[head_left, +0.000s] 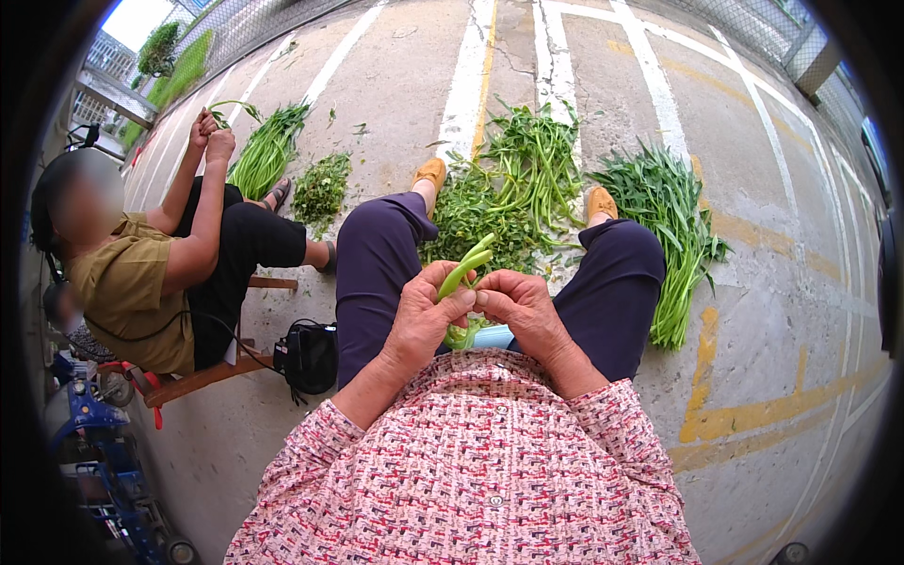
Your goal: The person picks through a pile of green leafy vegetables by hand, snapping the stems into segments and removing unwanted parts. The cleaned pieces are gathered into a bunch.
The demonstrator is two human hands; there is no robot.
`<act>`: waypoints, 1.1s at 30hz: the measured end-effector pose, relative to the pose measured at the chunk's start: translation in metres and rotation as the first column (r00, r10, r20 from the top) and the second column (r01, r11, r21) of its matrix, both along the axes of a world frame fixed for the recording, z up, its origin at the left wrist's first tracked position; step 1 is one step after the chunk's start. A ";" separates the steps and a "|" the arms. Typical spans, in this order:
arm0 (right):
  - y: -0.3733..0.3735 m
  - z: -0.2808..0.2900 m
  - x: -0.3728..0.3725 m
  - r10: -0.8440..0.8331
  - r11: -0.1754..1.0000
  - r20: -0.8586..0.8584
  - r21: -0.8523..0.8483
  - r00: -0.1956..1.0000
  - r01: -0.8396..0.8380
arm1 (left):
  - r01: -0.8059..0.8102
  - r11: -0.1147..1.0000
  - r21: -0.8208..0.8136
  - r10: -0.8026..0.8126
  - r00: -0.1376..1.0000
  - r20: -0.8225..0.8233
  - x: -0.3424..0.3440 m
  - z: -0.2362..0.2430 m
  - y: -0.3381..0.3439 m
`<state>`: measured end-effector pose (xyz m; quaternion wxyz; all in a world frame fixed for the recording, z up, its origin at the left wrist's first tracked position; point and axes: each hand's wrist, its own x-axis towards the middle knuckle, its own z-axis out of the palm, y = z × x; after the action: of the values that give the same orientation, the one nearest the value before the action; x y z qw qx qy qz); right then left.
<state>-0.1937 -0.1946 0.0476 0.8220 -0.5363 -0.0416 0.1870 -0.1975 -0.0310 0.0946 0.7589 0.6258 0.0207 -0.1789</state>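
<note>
My left hand (428,320) is closed round short pale-green stems (469,265) in front of my lap, their ends sticking up past my thumb. Beside it my right hand (518,315) pinches at the same stems, its thumb close to my left thumb. Below both hands a light blue container (493,336) shows in part, with some green pieces at its left. Between my feet lie a heap of leafy trimmings (471,226) and loose long stems (541,179). A long bundle of leafy green vegetables (664,235) lies beside my right leg.
At the left a co-worker (146,273) sits on a wooden seat holding a stem, near another bundle (264,151) and a small leaf pile (320,188). A black bag (306,358) stands by my left leg. Blue vehicles (80,443) and another person line the left edge. Fences border the painted pavement.
</note>
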 end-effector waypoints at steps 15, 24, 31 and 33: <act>-0.002 -0.005 0.001 -0.102 0.989 0.046 -0.102 0.994 0.106 | -0.028 0.971 -0.237 0.011 0.997 -0.074 0.000 -0.010 0.008; -0.011 -0.014 0.006 -0.200 0.933 -0.405 0.198 0.892 0.299 | -0.084 0.944 -0.318 0.045 0.991 -0.127 0.002 -0.008 0.012; -0.002 -0.002 0.004 -0.131 0.979 -0.249 0.121 0.960 0.165 | -0.070 0.951 -0.302 0.034 0.992 -0.124 0.003 -0.008 0.011; -0.002 0.000 0.003 -0.106 0.987 -0.207 0.100 0.973 0.128 | -0.068 0.956 -0.284 0.031 0.991 -0.134 0.003 -0.008 0.010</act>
<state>-0.1907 -0.1961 0.0479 0.8605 -0.4690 0.0630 0.1888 -0.1943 -0.0207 0.0867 0.8433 0.4952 0.0586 -0.2007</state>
